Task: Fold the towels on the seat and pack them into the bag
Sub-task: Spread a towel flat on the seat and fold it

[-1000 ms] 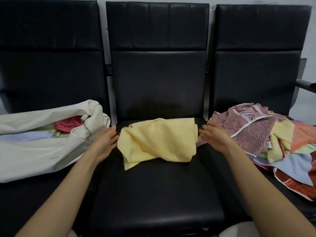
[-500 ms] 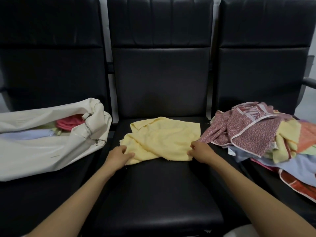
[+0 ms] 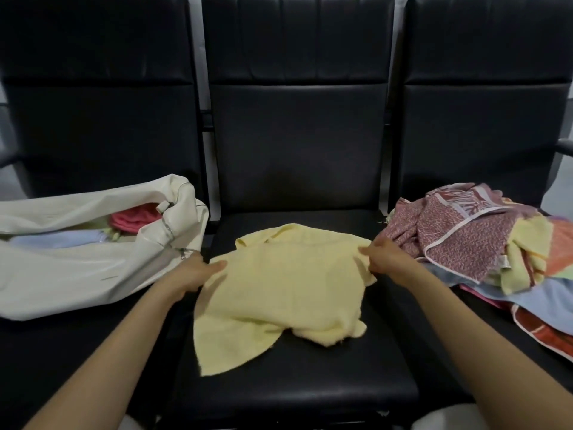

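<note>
Pinching opposite edges of the yellow towel (image 3: 279, 290), the left hand (image 3: 189, 274) and right hand (image 3: 387, 259) held it stretched across the middle seat (image 3: 294, 386) at frame centre, seemingly to flatten it for folding.

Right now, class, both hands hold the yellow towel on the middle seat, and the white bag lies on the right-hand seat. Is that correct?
No: the head view shows the white bag on the left-hand seat. The left hand and right hand do hold the yellow towel on the middle seat.
</note>
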Motion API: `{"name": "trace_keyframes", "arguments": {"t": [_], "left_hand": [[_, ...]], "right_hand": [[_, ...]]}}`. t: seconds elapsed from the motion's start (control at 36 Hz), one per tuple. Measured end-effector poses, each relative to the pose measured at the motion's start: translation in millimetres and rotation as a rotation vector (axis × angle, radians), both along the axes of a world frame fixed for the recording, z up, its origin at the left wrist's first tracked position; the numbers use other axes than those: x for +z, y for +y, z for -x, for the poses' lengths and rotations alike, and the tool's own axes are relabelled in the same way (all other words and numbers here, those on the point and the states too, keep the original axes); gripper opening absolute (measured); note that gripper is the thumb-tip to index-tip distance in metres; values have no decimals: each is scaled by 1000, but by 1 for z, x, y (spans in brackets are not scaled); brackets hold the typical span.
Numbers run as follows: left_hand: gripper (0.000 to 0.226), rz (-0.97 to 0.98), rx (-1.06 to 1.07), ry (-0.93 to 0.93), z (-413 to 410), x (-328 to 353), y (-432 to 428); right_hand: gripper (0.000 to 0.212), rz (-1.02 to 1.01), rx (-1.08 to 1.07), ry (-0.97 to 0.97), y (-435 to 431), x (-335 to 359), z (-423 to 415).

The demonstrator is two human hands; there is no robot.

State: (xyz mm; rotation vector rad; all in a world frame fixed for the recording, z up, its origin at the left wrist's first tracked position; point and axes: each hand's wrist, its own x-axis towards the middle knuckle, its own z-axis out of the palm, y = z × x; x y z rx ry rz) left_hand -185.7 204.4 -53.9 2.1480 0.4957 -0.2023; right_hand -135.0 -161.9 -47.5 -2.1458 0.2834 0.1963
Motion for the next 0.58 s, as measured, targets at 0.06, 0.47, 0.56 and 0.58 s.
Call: {"name": "trace_keyframes", "arguments": {"t": [0.06,0.47,0.56,0.58], "left_hand": [[61,-142,-100,-2,5,-3,-3],[88,-394,-738,85,70,-4,-34],[101,-417,-784,79,74,-6,-38],[95,-397,-752,43,72,-10,-38]], "right_hand": [[55,180,60,-21,3,-3,8],[50,364,674,189,13,6,70],[92,248,691,193,20,-2,76],[96,278,658,155,24,-6,78]]}}
